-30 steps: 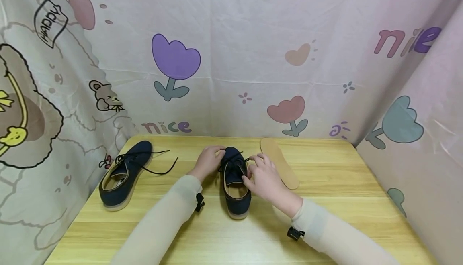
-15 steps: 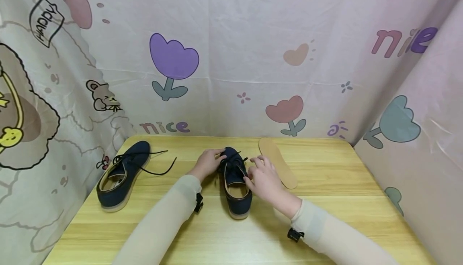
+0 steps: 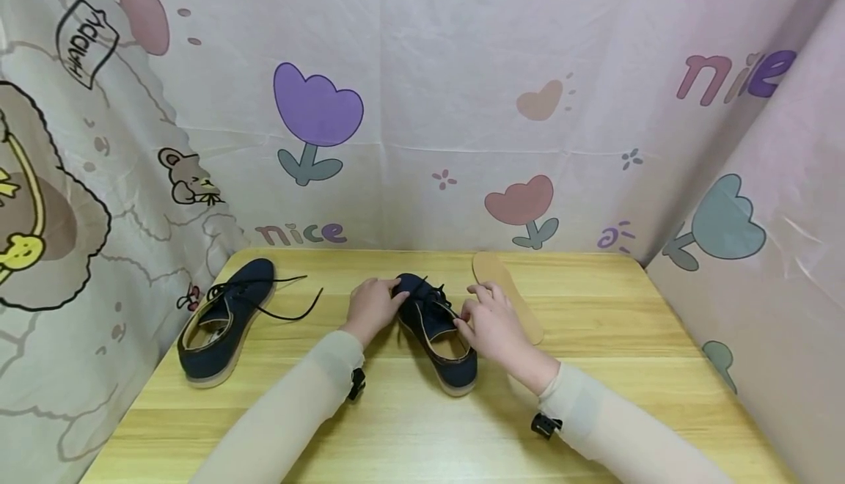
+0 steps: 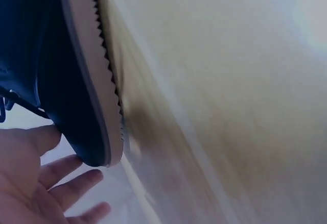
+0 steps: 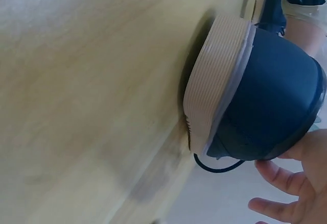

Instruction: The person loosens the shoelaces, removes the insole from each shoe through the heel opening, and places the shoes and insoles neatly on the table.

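A navy lace-up shoe (image 3: 432,320) stands on the table between my hands, sole down, with its toe pointing away and to the left. My left hand (image 3: 373,309) holds its toe; in the left wrist view the thumb lies on the upper and a fingertip touches the front of the toe (image 4: 87,147). My right hand (image 3: 491,328) pinches the right edge of the shoe opening, as the right wrist view shows beside the heel (image 5: 276,96). Dark laces (image 3: 432,292) are bunched over the tongue. Some fingers of both hands are spread off the shoe.
A second navy shoe (image 3: 234,345) rests at the table's left, its loose laces (image 3: 297,317) trailing right. A tan insole (image 3: 505,286) lies behind my right hand. Patterned curtains (image 3: 422,103) enclose the wooden table (image 3: 614,367) at the back and both sides.
The shoe between my hands has turned: its heel has swung right and its toe slightly left. Both hands have moved with it, keeping their hold. The other shoe and the insole stay put.
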The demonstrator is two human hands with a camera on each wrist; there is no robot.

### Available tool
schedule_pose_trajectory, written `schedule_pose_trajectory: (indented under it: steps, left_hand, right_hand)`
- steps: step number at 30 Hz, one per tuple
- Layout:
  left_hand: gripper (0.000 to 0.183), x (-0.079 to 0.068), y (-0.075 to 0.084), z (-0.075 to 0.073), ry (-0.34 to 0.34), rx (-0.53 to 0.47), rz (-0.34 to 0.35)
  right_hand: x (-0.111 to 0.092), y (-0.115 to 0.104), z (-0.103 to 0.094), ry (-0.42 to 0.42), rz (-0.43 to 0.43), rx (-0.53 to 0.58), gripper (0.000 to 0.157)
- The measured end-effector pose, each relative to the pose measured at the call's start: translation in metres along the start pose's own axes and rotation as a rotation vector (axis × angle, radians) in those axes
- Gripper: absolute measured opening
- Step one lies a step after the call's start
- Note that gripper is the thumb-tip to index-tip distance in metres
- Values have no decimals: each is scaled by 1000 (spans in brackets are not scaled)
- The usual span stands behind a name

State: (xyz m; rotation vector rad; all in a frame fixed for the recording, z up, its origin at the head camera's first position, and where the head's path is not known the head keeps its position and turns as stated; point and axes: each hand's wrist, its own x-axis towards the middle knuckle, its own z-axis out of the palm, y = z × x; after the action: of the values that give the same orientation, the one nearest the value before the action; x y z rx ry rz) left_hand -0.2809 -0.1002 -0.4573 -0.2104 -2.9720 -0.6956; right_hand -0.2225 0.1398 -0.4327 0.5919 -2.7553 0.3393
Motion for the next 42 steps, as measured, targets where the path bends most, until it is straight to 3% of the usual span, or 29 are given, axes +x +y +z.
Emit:
schedule_pose_trajectory:
  steps: [5, 11, 14, 18, 23, 32, 36, 42]
  left_hand:
    - [46, 10, -3, 1, -17, -76, 87]
    - [48, 17, -8, 3, -103, -62, 167]
    - [49, 16, -11, 1, -120, -30, 165]
    - [49, 9, -13, -4, -93, 28, 150]
    - [51, -1, -17, -10, -68, 115, 133]
    - [56, -25, -16, -18, -61, 190, 32]
    - [58, -26, -17, -20, -79, 164, 34]
    - [57, -20, -32, -19, -144, 10, 64]
  right_hand:
    - [-3, 4, -7, -41, 52, -5, 30]
    - [-6, 5, -6, -87, 33, -13, 35]
    - [-6, 5, -3, -62, 15, -10, 34]
    - [-5, 8, 0, -13, 0, -16, 32]
    - [-3, 12, 0, -12, -22, 7, 28]
    - [8, 24, 0, 13, -94, 6, 20]
    - [9, 26, -6, -35, -60, 0, 21]
    - [3, 23, -17, -102, 27, -13, 33]
